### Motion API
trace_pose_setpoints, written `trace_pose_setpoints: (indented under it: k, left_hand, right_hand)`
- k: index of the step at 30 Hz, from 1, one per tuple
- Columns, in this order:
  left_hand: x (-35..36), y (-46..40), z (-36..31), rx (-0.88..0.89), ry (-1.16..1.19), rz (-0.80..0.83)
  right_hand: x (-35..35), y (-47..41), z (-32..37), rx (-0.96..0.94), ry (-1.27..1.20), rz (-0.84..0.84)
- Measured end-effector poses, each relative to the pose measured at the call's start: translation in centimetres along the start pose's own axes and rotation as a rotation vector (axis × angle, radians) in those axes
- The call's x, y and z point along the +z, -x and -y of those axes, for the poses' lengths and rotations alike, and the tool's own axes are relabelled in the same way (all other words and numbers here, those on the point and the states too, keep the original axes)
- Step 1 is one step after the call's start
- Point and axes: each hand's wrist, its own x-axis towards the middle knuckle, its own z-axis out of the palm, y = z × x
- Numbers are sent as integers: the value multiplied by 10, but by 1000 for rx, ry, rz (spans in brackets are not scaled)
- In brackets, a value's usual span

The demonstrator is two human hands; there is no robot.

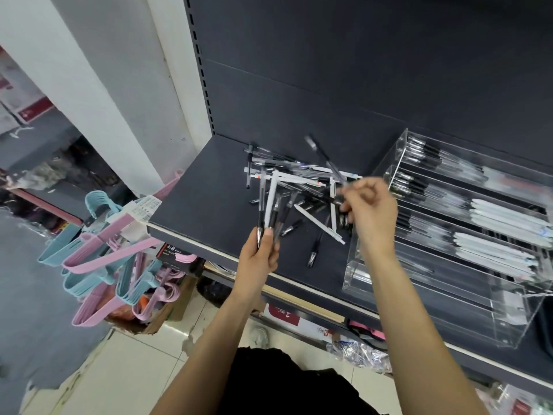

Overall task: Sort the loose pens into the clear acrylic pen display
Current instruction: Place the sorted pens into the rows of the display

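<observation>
Right hand point(369, 205), frame centre, pinching one clear pen point(326, 159), long axis running up-left from the fingers. Display point(449, 223) just right of that hand, slots running left-right, so pen needs turning. Left hand point(259, 259), lower centre, gripping pen bundle point(270, 211), farther from display. Pile point(287, 181) on shelf point(203, 187) between.

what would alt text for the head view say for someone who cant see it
A person's left hand holds a bunch of clear pens while the right hand lifts one pen from a loose pile on a dark shelf, beside a clear acrylic display partly filled.
</observation>
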Motion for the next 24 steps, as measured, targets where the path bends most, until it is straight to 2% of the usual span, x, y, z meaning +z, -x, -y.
trace_pose_setpoints:
  k: [5, 8, 13, 17, 24]
  left_hand:
    - [27, -9, -5, 28, 153, -279]
    - [41, -13, -8, 52, 219, -348]
    - [44, -9, -6, 22, 207, -321]
    - [38, -7, -2, -17, 266, -283]
    - [16, 0, 3, 42, 259, -235]
  right_hand:
    - [25, 52, -34, 132, -5, 96]
    - [40, 67, -50, 95, 65, 70]
    - [42, 69, -55, -30, 254, 47]
    - [41, 72, -52, -41, 346, 129]
    - [31, 70, -48, -51, 519, 329]
